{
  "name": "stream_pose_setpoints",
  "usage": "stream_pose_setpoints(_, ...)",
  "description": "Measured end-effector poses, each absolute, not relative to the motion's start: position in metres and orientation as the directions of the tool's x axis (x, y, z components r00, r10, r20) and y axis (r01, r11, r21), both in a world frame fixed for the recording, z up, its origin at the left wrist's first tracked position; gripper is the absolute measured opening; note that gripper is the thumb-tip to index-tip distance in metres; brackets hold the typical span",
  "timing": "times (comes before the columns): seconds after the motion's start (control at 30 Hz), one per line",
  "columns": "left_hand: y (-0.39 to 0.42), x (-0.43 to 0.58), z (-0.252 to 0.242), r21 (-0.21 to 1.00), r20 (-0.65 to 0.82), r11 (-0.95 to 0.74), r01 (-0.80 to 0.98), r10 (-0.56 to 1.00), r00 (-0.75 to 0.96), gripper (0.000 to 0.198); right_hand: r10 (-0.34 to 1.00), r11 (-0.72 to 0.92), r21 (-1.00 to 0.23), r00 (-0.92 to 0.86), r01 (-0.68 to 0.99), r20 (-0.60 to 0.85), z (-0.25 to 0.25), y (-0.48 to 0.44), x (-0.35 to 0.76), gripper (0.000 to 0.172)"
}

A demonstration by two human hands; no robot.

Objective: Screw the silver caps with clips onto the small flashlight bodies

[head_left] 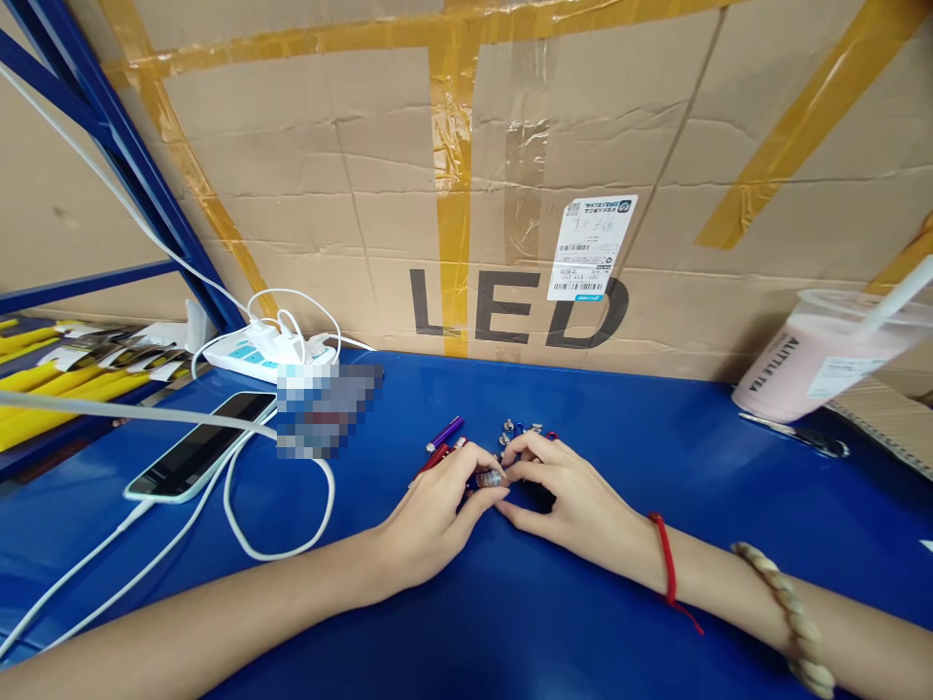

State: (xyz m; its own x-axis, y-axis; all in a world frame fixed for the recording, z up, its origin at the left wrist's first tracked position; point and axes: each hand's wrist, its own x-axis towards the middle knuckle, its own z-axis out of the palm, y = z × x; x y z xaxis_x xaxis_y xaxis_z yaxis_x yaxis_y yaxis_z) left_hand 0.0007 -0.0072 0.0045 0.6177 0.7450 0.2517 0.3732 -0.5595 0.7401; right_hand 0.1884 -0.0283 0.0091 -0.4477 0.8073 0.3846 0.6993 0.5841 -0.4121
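In the head view, my left hand [437, 510] pinches a small dark blue tube with a silvery, clear-looking end [488, 478] between thumb and fingers. My right hand [565, 486] meets it from the other side, its fingertips curled in at the silvery end. Whatever those right fingertips grip is too small and covered to make out. Behind my left fingers lies a purple metallic tube [444, 435], with a red tube [435, 455] partly under the hand. Several small silver, blue and red pieces [508, 428] are scattered just beyond my right fingers, partly hidden by them.
At left, a phone [200, 447] lies near looping white cables [331, 496] and a power strip [240, 355]. A pixelated patch covers something beside it. A pink drink cup [809, 360] and keys [823, 442] sit at right. A large cardboard box [379, 204] closes off the blue table's back.
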Motion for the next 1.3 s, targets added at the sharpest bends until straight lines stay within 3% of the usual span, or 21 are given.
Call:
stream_pose_setpoints(0.13,-0.007,0.001,0.007,0.721,0.263,-0.577,0.385,0.74,0.619,0.014,0.771,0.616,-0.34,-0.454,0.711,0.447,0.009,-0.029,0.188,0.005)
stream_pose_setpoints(0.3,-0.008,0.002,0.009,0.695,0.296,-0.609,0.382,0.727,0.619,0.015,0.659,0.651,-0.362,-0.26,0.667,0.706,0.012,-0.031,0.188,0.005)
stream_pose_setpoints(0.37,-0.008,0.002,0.009,0.702,0.28,-0.603,0.378,0.722,0.633,0.015,0.618,0.679,-0.338,-0.259,0.652,0.742,0.013,-0.034,0.189,0.005)
stream_pose_setpoints(0.6,-0.006,0.003,0.01,0.786,0.26,-0.491,0.376,0.814,0.519,0.015,0.685,0.628,-0.331,-0.299,0.704,0.665,0.013,-0.031,0.191,0.012)
stream_pose_setpoints(0.83,-0.009,0.001,0.007,0.794,0.237,-0.483,0.368,0.804,0.545,0.011,0.75,0.55,-0.096,-0.44,0.83,0.494,0.013,-0.029,0.191,0.016)
stream_pose_setpoints(1.03,-0.009,0.0,0.007,0.764,0.254,-0.534,0.362,0.765,0.592,0.01,0.856,0.493,-0.223,-0.424,0.841,0.295,0.016,-0.03,0.192,0.013)
stream_pose_setpoints(1.3,-0.009,-0.001,0.007,0.729,0.273,-0.582,0.36,0.73,0.627,0.011,0.877,0.467,-0.25,-0.408,0.848,0.255,0.02,-0.027,0.194,0.006)
